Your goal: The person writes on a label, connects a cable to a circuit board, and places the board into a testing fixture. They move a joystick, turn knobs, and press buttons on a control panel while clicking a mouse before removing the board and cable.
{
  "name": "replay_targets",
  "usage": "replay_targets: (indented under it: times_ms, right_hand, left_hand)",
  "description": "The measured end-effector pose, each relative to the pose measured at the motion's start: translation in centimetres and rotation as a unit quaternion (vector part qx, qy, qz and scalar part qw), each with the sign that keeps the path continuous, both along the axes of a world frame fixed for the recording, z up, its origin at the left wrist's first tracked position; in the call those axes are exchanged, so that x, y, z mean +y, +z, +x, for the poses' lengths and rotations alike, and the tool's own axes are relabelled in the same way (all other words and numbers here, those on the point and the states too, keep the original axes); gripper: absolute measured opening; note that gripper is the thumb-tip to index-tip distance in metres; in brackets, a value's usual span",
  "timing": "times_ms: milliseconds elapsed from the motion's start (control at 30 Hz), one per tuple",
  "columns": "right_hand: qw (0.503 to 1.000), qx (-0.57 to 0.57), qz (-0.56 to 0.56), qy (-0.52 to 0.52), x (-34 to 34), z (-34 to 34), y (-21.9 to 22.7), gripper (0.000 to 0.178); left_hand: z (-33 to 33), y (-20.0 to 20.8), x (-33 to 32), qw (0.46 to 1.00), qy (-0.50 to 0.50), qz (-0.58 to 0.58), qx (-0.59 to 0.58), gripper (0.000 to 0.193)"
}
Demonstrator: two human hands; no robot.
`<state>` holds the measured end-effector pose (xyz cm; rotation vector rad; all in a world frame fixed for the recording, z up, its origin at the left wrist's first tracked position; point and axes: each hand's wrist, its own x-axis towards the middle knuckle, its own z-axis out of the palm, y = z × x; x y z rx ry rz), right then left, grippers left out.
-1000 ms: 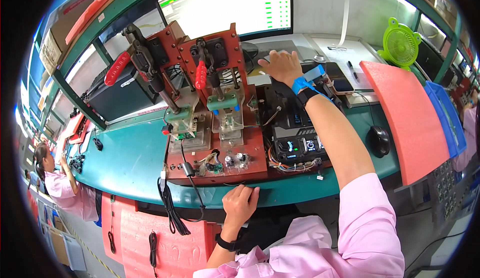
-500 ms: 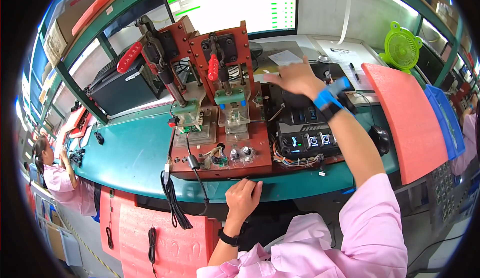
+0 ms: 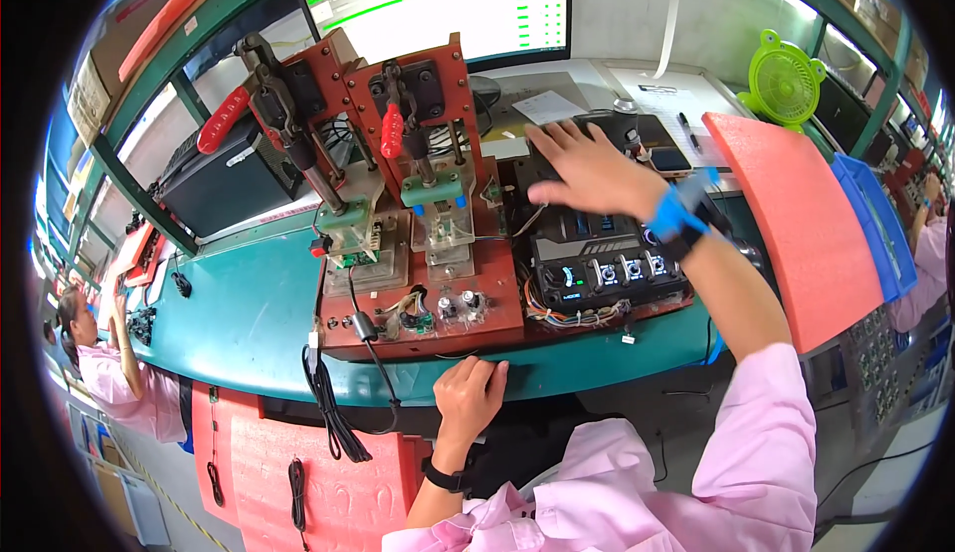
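My right hand [image 3: 600,171], with a blue band and a dark strap at its wrist, hovers palm down with fingers spread over a black control box [image 3: 607,269] with knobs and lit displays. Curled closed at the bench's front edge, my left hand [image 3: 470,393] shows nothing in it; a black wristband is behind it. In front of me stands a red test fixture [image 3: 428,318] with two toggle clamps, whose red handles [image 3: 391,131] point up. Under the left clamp lies a green circuit board [image 3: 355,258], with a black cable [image 3: 365,325] running from the fixture over the bench edge.
A monitor [image 3: 477,15] and a black computer case [image 3: 234,179] stand behind. To the right are a pink foam sheet [image 3: 796,224], a blue tray [image 3: 875,224], a green fan [image 3: 785,82] and a phone [image 3: 669,160]. A co-worker [image 3: 114,368] sits at the far left.
My right hand has come lower and nearer over the control box, its fingers more clearly spread. The whole view has shifted slightly; my left hand stays at the bench edge.
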<state>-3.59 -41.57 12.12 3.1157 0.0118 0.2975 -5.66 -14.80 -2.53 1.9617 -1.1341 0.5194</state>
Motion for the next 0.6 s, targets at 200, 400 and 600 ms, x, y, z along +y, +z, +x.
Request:
replay_targets:
  times_ms: [200,400,600]
  right_hand:
    - [0.981,0.030,0.189,-0.029,-5.9,6.5,0.1,0.079]
    - [0.960,-0.041,0.243,-0.132,-4.7,4.7,0.9,0.080]
    - [0.989,-0.127,0.076,-0.028,2.0,-6.4,-1.0,0.076]
  left_hand:
    - [-0.2,0.1,-0.6,1.000,0.021,0.005,-0.006,0.023]
    - [-0.3,0.1,-0.4,1.000,0.016,-0.004,0.000,0.023]
    - [0.2,-0.3,0.2,0.999,0.033,0.012,-0.010,0.022]
